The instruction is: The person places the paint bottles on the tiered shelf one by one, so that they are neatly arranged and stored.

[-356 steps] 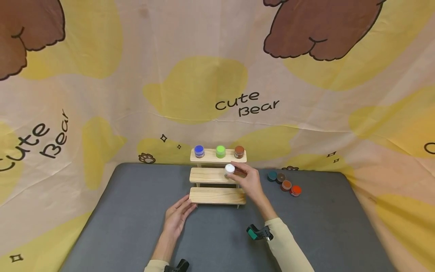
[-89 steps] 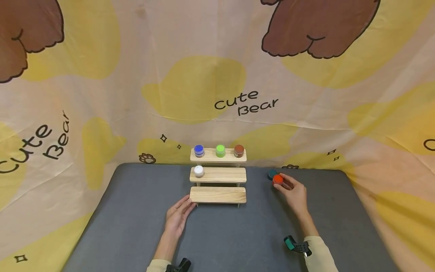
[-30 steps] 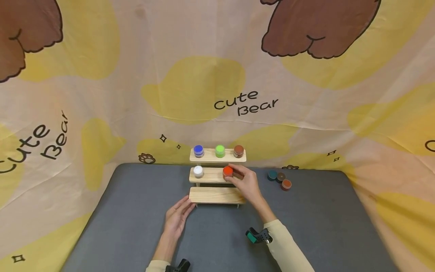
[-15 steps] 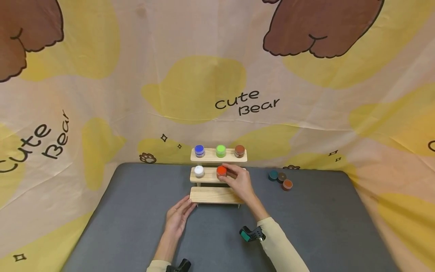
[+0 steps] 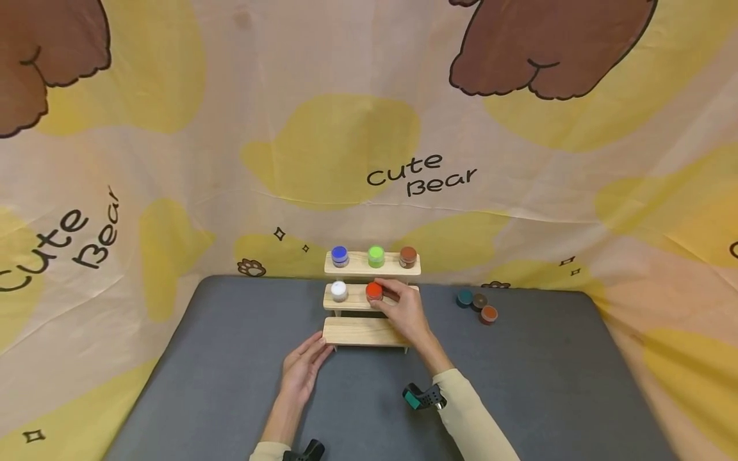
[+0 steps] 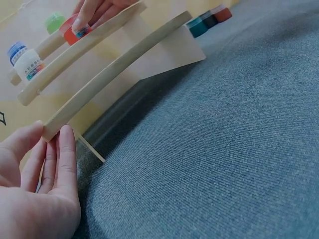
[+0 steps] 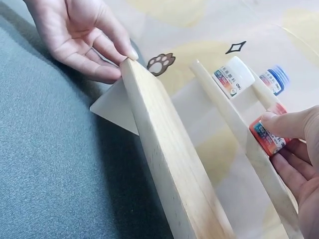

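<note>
A three-step wooden display stand [image 5: 363, 331] stands on the grey table. My left hand [image 5: 300, 371] pinches the left end of its lowest step, thumb above and fingers beneath, as the left wrist view shows. With thumb and fingers, my right hand [image 5: 406, 317] grips a red paint jar [image 7: 269, 134] at the centre of the middle step. Left of it on that step is a white paint jar [image 5: 339, 291]. Blue [image 5: 339, 256], green [image 5: 376, 257] and brown [image 5: 408, 257] jars line the top step. The right hand covers the middle step's right end.
To the right of the stand, a teal jar [image 5: 464, 298], a dark brown jar [image 5: 479, 301] and an orange-brown jar [image 5: 489, 314] are clustered on the table. A patterned cloth [image 5: 323, 153] hangs behind and at both sides.
The white jar, earlier in my right hand, now stands on the middle step's left. My right hand has brought the red jar from the table's right to that step's centre. My left hand stays put.
</note>
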`<state>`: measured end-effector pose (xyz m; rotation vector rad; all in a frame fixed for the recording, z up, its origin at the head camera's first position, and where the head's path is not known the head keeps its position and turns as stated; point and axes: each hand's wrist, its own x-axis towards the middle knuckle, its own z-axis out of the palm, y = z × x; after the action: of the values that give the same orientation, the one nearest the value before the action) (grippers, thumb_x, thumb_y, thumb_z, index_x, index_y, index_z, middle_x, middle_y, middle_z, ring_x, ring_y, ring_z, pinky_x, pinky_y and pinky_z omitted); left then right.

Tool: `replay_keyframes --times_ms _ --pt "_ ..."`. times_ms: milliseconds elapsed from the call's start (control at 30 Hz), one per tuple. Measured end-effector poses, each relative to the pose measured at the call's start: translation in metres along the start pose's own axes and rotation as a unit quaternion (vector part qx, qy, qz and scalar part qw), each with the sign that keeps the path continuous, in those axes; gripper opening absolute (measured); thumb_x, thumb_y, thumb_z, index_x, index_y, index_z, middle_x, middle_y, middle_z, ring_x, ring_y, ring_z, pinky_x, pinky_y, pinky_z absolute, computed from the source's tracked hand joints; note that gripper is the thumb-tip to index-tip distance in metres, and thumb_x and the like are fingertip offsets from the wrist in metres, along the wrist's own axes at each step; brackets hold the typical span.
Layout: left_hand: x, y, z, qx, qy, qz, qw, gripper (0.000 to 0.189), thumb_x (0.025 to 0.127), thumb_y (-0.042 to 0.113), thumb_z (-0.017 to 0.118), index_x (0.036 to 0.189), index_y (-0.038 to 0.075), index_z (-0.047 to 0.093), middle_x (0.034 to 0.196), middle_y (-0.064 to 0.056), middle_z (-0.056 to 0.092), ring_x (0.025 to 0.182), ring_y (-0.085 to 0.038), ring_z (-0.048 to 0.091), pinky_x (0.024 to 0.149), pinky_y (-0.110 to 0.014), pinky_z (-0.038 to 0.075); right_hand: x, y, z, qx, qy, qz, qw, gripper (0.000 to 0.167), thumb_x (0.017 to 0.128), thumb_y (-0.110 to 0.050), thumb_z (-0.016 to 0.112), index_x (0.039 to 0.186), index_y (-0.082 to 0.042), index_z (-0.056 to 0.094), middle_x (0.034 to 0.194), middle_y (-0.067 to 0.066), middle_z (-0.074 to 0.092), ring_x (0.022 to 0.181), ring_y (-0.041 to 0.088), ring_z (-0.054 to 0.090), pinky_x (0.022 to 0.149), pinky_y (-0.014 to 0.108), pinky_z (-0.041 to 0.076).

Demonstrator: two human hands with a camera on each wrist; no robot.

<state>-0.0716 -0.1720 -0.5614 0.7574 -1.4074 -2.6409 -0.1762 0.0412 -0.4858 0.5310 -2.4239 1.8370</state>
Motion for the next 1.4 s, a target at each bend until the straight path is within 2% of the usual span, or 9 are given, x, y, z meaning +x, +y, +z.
replay_keyframes --times_ms 200,300,500,600,800,1033,1200,1333,1400 --pt "0.0 -0.001 -0.001 0.003 -0.007 0.001 1.0 0.052 0.091 -0.004 0.065 0.135 -0.019 0.042 0.11 -0.012 0.064 0.096 -0.017 0.068 0.099 -0.033 0.056 0.0 0.001 -0.002 -0.006 -0.004 0.008 0.9999 0.046 0.078 0.002 0.08 0.122 0.001 0.066 0.118 0.016 0.065 0.108 0.028 0.066 0.093 0.027 0.058" --pt "0.001 -0.001 -0.001 0.002 -0.004 0.002 1.0 0.051 0.091 -0.005 0.065 0.135 -0.018 0.043 0.111 -0.012 0.063 0.096 -0.017 0.068 0.099 -0.033 0.056 -0.001 0.0 -0.006 0.016 0.005 -0.005 0.9998 0.045 0.077 0.003 0.08 0.12 0.002 0.067 0.117 0.017 0.066 0.106 0.03 0.067 0.092 0.029 0.059" --pt "0.003 -0.002 0.002 0.0 -0.006 -0.002 1.0 0.051 0.092 -0.004 0.064 0.136 -0.016 0.042 0.11 -0.01 0.064 0.096 -0.016 0.068 0.1 -0.031 0.055 -0.008 -0.032 -0.028 0.091 0.015 -0.017 0.9956 0.039 0.081 0.012 0.073 0.118 0.017 0.061 0.115 0.033 0.062 0.105 0.049 0.061 0.094 0.054 0.056" --pt "0.002 -0.003 0.002 -0.003 -0.006 -0.002 1.0 0.051 0.091 -0.004 0.065 0.135 -0.017 0.043 0.109 -0.01 0.065 0.096 -0.016 0.068 0.1 -0.031 0.055 -0.013 -0.038 -0.037 0.095 0.024 -0.031 0.9947 0.037 0.081 0.014 0.071 0.116 0.018 0.061 0.113 0.035 0.062 0.102 0.052 0.06 0.092 0.057 0.056" --pt "0.001 -0.003 0.001 0.007 -0.005 0.003 1.0 0.051 0.091 -0.005 0.064 0.135 -0.018 0.043 0.109 -0.011 0.065 0.095 -0.017 0.068 0.099 -0.032 0.056 -0.021 -0.035 -0.056 0.074 0.053 -0.037 0.9951 0.035 0.084 0.01 0.071 0.118 0.015 0.062 0.111 0.032 0.064 0.1 0.049 0.063 0.091 0.048 0.059" --pt "0.002 -0.002 0.001 0.018 -0.002 0.005 0.9998 0.05 0.091 -0.007 0.064 0.135 -0.018 0.044 0.112 -0.013 0.063 0.095 -0.017 0.068 0.098 -0.033 0.056 -0.028 -0.022 -0.079 0.088 0.1 0.006 0.991 0.036 0.085 0.007 0.071 0.12 0.011 0.063 0.113 0.029 0.065 0.1 0.042 0.065 0.088 0.023 0.06" --pt "0.001 -0.001 0.001 0.015 -0.005 0.007 0.9999 0.051 0.091 -0.006 0.064 0.135 -0.019 0.042 0.11 -0.012 0.063 0.094 -0.017 0.068 0.099 -0.032 0.056 -0.033 0.002 -0.095 0.093 0.121 0.023 0.9881 0.037 0.085 0.007 0.071 0.122 0.01 0.063 0.116 0.029 0.064 0.102 0.037 0.066 0.087 0.021 0.06" --pt "0.001 0.0 0.0 0.022 -0.007 0.005 0.9997 0.05 0.092 -0.005 0.064 0.135 -0.018 0.043 0.111 -0.011 0.063 0.095 -0.016 0.068 0.099 -0.032 0.056 -0.037 0.026 -0.109 0.083 0.151 0.035 0.9845 0.038 0.086 0.004 0.072 0.123 0.007 0.064 0.117 0.026 0.065 0.104 0.034 0.066 0.086 0.018 0.059" --pt "0.001 0.0 0.0 0.025 -0.006 0.004 0.9997 0.049 0.092 -0.004 0.064 0.135 -0.017 0.044 0.113 -0.012 0.062 0.096 -0.016 0.068 0.1 -0.031 0.055 -0.039 0.031 -0.115 0.076 0.165 0.04 0.9826 0.039 0.085 0.003 0.073 0.122 0.008 0.063 0.117 0.026 0.065 0.103 0.03 0.067 0.086 0.018 0.059"
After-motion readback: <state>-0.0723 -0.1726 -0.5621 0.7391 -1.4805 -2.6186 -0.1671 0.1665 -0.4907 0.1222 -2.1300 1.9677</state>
